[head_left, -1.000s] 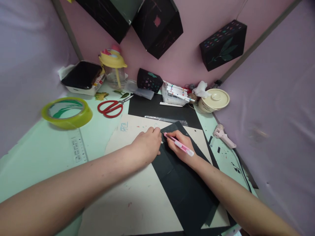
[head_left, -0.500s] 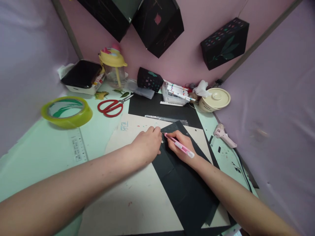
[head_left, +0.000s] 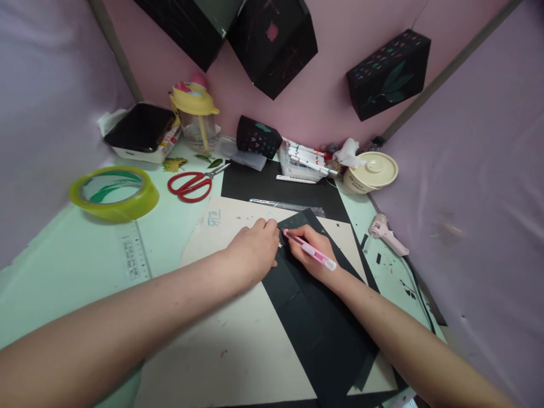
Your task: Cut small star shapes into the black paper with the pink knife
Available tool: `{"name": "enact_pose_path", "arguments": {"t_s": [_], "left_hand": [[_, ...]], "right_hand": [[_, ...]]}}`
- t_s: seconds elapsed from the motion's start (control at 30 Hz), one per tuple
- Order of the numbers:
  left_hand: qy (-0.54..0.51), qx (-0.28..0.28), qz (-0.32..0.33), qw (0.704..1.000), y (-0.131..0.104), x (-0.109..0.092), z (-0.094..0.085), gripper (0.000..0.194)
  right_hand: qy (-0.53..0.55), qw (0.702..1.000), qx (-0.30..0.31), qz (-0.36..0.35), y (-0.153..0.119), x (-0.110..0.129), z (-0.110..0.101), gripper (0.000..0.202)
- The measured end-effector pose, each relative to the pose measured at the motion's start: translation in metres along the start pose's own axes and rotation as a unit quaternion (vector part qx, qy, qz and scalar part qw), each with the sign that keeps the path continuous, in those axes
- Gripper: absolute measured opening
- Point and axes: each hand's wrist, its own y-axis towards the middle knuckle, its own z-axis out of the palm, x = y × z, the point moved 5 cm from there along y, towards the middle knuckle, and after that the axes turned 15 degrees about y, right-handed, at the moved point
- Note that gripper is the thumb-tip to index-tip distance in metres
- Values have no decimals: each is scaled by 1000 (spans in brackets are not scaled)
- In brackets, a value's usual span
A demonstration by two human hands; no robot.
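Observation:
My right hand [head_left: 312, 249] is closed around a pink and white craft knife [head_left: 314, 254], its tip down at the upper left part of a black card strip [head_left: 306, 317]. Right beside the tip, my left hand [head_left: 255, 246] bears down on the left edge of the strip, fingers bent and pressed together. A small pale star-shaped cut-out shows in the card between the two hands. Beneath the strip lies a large cream board [head_left: 212, 345] with small coloured scraps and blue writing on it.
Red scissors [head_left: 191, 186], yellow-green tape [head_left: 148, 195] and a clear ruler [head_left: 134, 249] lie left. Behind stand a yellow-lidded cup [head_left: 198, 122], markers [head_left: 308, 158] and a cream lidded bowl [head_left: 372, 173]. A pink glue gun [head_left: 387, 233] lies right; black paper boxes [head_left: 391, 76] hang above.
The rear end of the craft knife has shifted very slightly. My left hand stays in place on the card.

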Motion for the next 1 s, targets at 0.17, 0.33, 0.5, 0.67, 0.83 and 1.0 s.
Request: {"name": "enact_pose_path", "arguments": {"t_s": [0.17, 0.33, 0.5, 0.67, 0.83, 1.0], "left_hand": [[0, -4, 0, 1000, 1, 0, 0, 57], [-3, -2, 0, 1000, 1, 1, 0, 58], [-2, -1, 2, 1000, 1, 0, 0, 58], [1, -1, 1, 1000, -1, 0, -1, 58], [4, 1, 4, 1000, -3, 1, -2, 61], [18, -2, 27, 999, -6, 0, -2, 64]], "right_hand": [[-2, 1000, 4, 0, 0, 2, 0, 7], [0, 1000, -4, -1, 1, 3, -1, 4], [1, 1000, -1, 0, 0, 1, 0, 7], [14, 1000, -4, 6, 1, 2, -1, 7], [49, 998, 2, 43, 5, -2, -4, 8], [78, 993, 37, 74, 12, -2, -7, 9]]}}
